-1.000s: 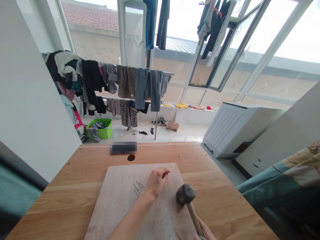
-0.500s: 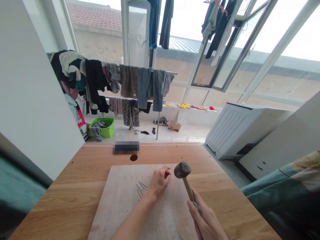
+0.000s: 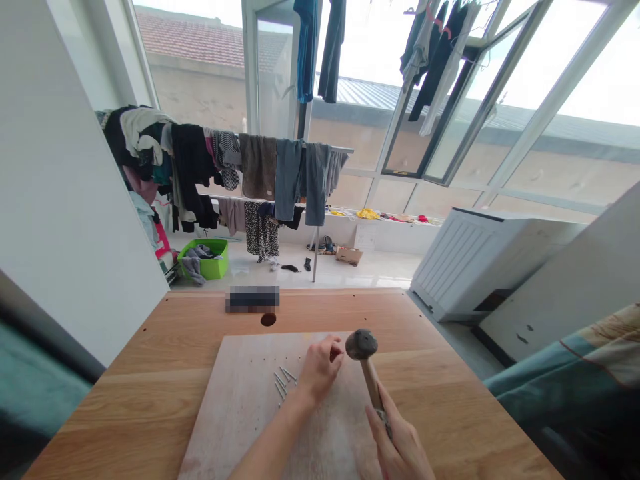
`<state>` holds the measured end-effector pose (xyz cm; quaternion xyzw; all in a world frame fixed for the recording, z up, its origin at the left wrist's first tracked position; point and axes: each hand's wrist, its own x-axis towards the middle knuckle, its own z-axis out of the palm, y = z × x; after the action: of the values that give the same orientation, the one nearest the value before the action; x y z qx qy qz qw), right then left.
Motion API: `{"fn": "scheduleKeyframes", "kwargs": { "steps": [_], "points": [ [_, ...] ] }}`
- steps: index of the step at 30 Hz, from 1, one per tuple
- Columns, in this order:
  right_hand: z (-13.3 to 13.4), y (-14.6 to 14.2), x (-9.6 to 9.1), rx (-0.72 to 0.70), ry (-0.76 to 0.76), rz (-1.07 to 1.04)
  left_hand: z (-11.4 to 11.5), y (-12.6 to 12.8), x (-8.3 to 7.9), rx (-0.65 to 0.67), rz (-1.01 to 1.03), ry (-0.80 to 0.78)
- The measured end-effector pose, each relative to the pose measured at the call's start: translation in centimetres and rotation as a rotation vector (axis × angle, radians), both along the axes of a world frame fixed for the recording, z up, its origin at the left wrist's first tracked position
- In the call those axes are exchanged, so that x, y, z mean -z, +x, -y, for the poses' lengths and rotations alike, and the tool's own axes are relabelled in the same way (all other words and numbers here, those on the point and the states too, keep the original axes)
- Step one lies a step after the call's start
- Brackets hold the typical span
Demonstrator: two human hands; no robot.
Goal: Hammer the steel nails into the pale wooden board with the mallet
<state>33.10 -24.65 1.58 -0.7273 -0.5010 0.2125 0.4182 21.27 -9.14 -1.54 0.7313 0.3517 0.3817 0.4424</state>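
My left hand (image 3: 320,367) rests on a pale wooden board (image 3: 240,407), fingers pinched together on a small thing I cannot make out. Just left of it lie several loose nails (image 3: 283,381), and small nail heads dot the board's far part. My right hand (image 3: 400,447) grips the wooden handle of a hammer (image 3: 367,367). Its dark head hangs just right of my left fingertips, a little above the board.
The board lies on a wooden table (image 3: 150,400) with a round hole (image 3: 268,319) near its far edge. Beyond stand a clothes rack (image 3: 240,167) full of garments, a green laundry basket (image 3: 205,259), and a white cabinet (image 3: 470,260) at the right.
The hammer has swung from low at the right of the board up and over to beside my left fingertips. My right hand slid up the handle. My left hand stayed put.
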Motion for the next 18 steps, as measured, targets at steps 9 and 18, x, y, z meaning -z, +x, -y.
{"fn": "scheduleKeyframes", "kwargs": {
  "steps": [9,18],
  "points": [
    [1.1,0.5,1.7,0.075,-0.127,-0.023,0.0,-0.3,-0.7,0.022,-0.097,0.026],
    [1.1,0.4,2.9,0.081,-0.164,-0.04,-1.0,-8.3,-8.5,0.201,-0.543,0.29]
  ]
}}
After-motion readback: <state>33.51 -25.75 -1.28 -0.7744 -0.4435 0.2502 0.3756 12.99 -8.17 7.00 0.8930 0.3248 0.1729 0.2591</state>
